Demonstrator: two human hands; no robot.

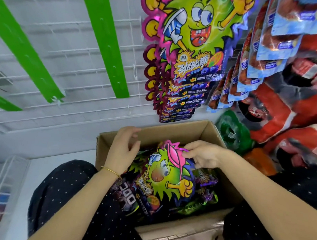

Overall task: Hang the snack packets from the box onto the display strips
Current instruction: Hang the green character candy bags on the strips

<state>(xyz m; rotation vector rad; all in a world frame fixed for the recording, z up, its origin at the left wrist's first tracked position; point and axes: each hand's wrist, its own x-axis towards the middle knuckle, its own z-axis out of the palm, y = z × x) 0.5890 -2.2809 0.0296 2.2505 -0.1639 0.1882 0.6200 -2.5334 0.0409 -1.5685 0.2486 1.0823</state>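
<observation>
Right now your right hand (202, 154) pinches the pink top edge of a glossy green monster-face snack packet (167, 176), thumb and fingertips curled on it. The packet lies tilted just below those fingers, on a heap of dark foil packets (127, 196) inside the brown cardboard box (212, 133). Your left hand (122, 149) hovers just left of the packet, fingers loosely curled and holding nothing, near the box's far left corner. Well above your fingers, on the white wire grid (65, 65), hang two green plastic display strips (106, 45). Right of them is a column of matching hung packets (194, 39).
</observation>
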